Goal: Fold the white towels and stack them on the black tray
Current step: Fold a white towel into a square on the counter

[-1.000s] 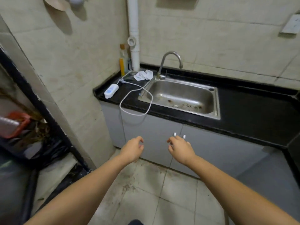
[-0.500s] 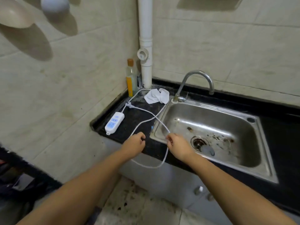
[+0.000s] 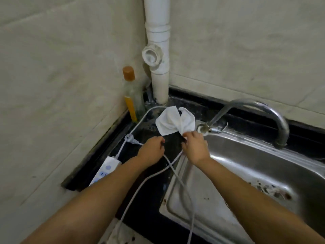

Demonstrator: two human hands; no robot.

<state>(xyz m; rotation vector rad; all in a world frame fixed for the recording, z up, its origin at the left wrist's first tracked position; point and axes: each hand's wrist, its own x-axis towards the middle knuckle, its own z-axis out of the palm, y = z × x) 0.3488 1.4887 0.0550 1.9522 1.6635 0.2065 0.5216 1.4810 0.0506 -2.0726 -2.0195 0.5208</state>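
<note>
A white towel (image 3: 175,123) lies crumpled on the black worktop (image 3: 154,194) at the middle of the frame, just left of the tap (image 3: 249,118) base and in front of the white pipe (image 3: 158,50). The right hand (image 3: 195,147) pinches the towel's near corner, with the fingers curled on the cloth. The left hand (image 3: 151,151) is just beside it, at the left, with curled fingers; whether its grip has the towel edge or the cable I cannot tell.

A white cable (image 3: 140,187) runs over the worktop under both hands. It crosses itself below the wrists and hangs over the front edge at the bottom of the frame. One length goes up behind the towel toward the pipe. At the lower left a white power strip (image 3: 106,169) lies on the worktop, partly hidden by the left forearm.

In the corner, left of the pipe, stands a glass bottle (image 3: 131,95) with an orange cap and a yellow label; no writing can be read. The steel sink (image 3: 246,182) fills the right part of the frame, with dark crumbs near its drain. No tray is in view.
</note>
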